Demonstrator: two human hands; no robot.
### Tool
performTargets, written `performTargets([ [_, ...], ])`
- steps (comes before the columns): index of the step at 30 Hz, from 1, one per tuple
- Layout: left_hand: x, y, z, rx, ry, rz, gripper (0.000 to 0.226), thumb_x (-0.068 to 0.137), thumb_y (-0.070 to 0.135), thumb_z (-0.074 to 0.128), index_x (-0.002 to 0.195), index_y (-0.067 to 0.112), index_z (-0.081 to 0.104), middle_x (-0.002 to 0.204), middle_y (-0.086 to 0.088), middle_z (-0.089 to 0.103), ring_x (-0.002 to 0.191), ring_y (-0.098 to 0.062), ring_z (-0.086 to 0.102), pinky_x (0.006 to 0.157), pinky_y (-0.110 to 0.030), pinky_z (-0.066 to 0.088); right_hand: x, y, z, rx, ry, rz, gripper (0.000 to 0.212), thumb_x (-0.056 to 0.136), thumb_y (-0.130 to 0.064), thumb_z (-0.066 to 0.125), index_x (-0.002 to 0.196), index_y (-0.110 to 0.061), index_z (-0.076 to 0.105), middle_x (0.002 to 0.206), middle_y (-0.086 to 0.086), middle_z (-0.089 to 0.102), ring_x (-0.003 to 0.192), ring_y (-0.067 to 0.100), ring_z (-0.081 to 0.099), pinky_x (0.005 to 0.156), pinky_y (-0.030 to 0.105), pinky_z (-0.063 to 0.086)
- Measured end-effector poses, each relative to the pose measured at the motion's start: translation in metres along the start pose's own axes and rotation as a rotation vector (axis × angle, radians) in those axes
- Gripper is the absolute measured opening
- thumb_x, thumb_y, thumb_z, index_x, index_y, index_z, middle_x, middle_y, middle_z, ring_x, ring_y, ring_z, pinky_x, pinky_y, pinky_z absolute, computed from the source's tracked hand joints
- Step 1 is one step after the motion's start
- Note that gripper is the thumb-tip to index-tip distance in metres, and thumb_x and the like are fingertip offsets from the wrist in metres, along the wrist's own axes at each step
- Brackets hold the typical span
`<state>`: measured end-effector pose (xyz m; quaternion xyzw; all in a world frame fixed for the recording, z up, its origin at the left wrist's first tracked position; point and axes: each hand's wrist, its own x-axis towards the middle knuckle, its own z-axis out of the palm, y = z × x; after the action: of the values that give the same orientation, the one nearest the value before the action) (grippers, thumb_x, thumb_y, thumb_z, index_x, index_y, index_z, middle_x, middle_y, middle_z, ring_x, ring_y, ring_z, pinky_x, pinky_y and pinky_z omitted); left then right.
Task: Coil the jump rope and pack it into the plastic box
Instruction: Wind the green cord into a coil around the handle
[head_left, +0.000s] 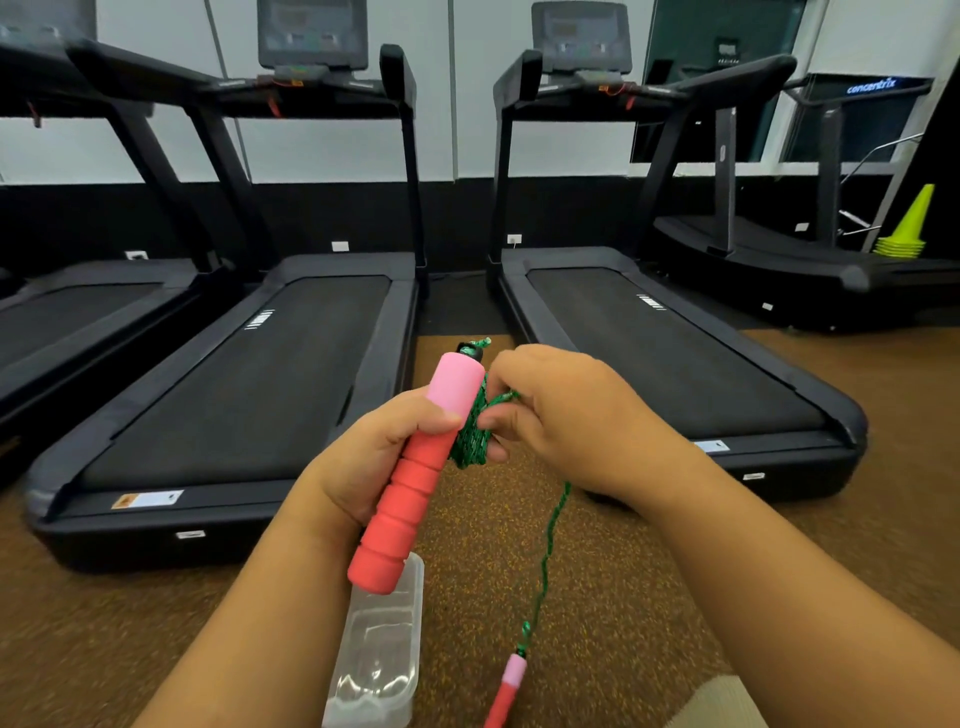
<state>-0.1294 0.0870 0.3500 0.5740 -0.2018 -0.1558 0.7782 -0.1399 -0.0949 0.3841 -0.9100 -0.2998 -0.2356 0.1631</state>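
Observation:
My left hand (363, 462) grips a red and pink foam jump rope handle (410, 483), held upright and tilted. Green rope (470, 441) is wound in a bundle beside the handle. My right hand (566, 415) pinches this green rope at the bundle. A loose length of the green rope hangs down to the second red and pink handle (506, 691), which dangles near the bottom of the view. A clear plastic box (376, 660) lies open on the brown floor below my left hand.
Black treadmills (249, 374) (670, 358) stand side by side right in front of me on the brown speckled floor (623, 597). A stack of yellow-green cones (904, 228) sits at the far right. A beige cloth corner (722, 701) shows at bottom right.

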Motion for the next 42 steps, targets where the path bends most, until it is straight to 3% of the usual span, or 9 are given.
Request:
performTargets([
  [5, 0.001, 0.004, 0.001, -0.019, -0.065, 0.041, 0.056, 0.067, 0.024, 0.063, 0.110, -0.011, 0.059, 0.101, -0.034, 0.063, 0.084, -0.038, 0.061, 0.088, -0.045, 0.050, 0.010, 0.010, -0.003, 0.128, 0.052, 0.064, 0.006, 0.093, -0.025, 0.057, 0.091, -0.019, 0.058, 0.086, -0.006, 0.058, 0.078, 0.011, 0.054, 0.069, 0.028, 0.044],
  [15, -0.001, 0.007, 0.004, -0.133, -0.168, 0.045, 0.057, 0.067, 0.029, 0.069, 0.109, -0.010, 0.063, 0.097, -0.030, 0.065, 0.078, -0.032, 0.065, 0.079, -0.034, 0.054, 0.016, 0.021, 0.006, 0.318, 0.174, 0.157, 0.011, 0.097, -0.020, 0.051, 0.099, -0.019, 0.061, 0.095, -0.003, 0.061, 0.087, 0.011, 0.054, 0.074, 0.021, 0.042],
  [20, -0.001, 0.016, 0.014, -0.442, -0.442, 0.083, 0.045, 0.091, 0.012, 0.035, 0.119, -0.021, 0.049, 0.115, -0.035, 0.059, 0.106, -0.041, 0.060, 0.098, -0.037, 0.044, 0.011, 0.022, 0.029, 0.465, 0.182, 0.216, 0.019, 0.101, -0.021, 0.042, 0.100, -0.019, 0.060, 0.092, 0.001, 0.063, 0.086, 0.018, 0.058, 0.073, 0.034, 0.049],
  [22, -0.004, 0.022, 0.014, -0.423, -0.293, 0.167, 0.046, 0.093, 0.008, 0.030, 0.123, -0.024, 0.041, 0.122, -0.038, 0.053, 0.111, -0.045, 0.056, 0.099, -0.041, 0.044, 0.010, 0.023, 0.039, 0.528, 0.187, 0.241, 0.017, 0.101, -0.023, 0.041, 0.098, -0.023, 0.059, 0.089, -0.003, 0.063, 0.083, 0.017, 0.059, 0.071, 0.037, 0.051],
  [26, 0.006, 0.014, 0.002, -0.324, -0.090, 0.065, 0.065, 0.055, 0.026, 0.079, 0.109, -0.006, 0.060, 0.103, -0.020, 0.059, 0.080, -0.028, 0.056, 0.062, -0.022, 0.053, 0.006, 0.021, 0.054, 0.543, 0.160, 0.304, 0.019, 0.101, -0.021, 0.040, 0.107, -0.028, 0.057, 0.101, -0.004, 0.065, 0.093, 0.013, 0.061, 0.076, 0.030, 0.050],
  [31, 0.008, 0.023, 0.015, -0.602, -0.251, 0.096, 0.061, 0.067, 0.009, 0.069, 0.119, -0.018, 0.051, 0.105, -0.030, 0.064, 0.083, -0.035, 0.069, 0.068, -0.028, 0.058, 0.001, 0.013, 0.063, 0.537, 0.144, 0.341, 0.023, 0.102, -0.030, 0.039, 0.121, -0.028, 0.054, 0.107, 0.001, 0.067, 0.096, 0.020, 0.063, 0.082, 0.042, 0.053],
  [35, 0.000, 0.024, 0.027, -0.414, -0.138, 0.225, 0.053, 0.090, 0.008, 0.014, 0.128, -0.022, 0.039, 0.117, -0.038, 0.057, 0.096, -0.037, 0.067, 0.088, -0.032, 0.052, -0.001, 0.008, 0.067, 0.529, 0.115, 0.331, 0.023, 0.103, -0.031, 0.036, 0.120, -0.028, 0.052, 0.096, 0.000, 0.066, 0.076, 0.014, 0.058, 0.070, 0.037, 0.050],
  [37, 0.009, 0.016, 0.019, -0.376, -0.030, 0.170, 0.056, 0.082, 0.016, 0.034, 0.129, -0.013, 0.043, 0.116, -0.031, 0.060, 0.066, -0.019, 0.071, 0.059, -0.018, 0.055, -0.002, 0.006, 0.070, 0.493, 0.066, 0.335, 0.023, 0.103, -0.032, 0.035, 0.117, -0.024, 0.051, 0.090, 0.001, 0.064, 0.072, 0.015, 0.054, 0.067, 0.036, 0.047],
  [42, 0.020, 0.013, 0.002, -0.236, 0.098, 0.210, 0.066, 0.074, 0.025, 0.054, 0.135, 0.000, 0.046, 0.133, -0.019, 0.058, 0.099, -0.021, 0.066, 0.079, -0.036, 0.053, -0.009, 0.001, 0.076, 0.358, -0.053, 0.277, 0.019, 0.103, -0.036, 0.033, 0.097, -0.021, 0.044, 0.083, 0.003, 0.059, 0.074, 0.023, 0.054, 0.065, 0.041, 0.046],
])
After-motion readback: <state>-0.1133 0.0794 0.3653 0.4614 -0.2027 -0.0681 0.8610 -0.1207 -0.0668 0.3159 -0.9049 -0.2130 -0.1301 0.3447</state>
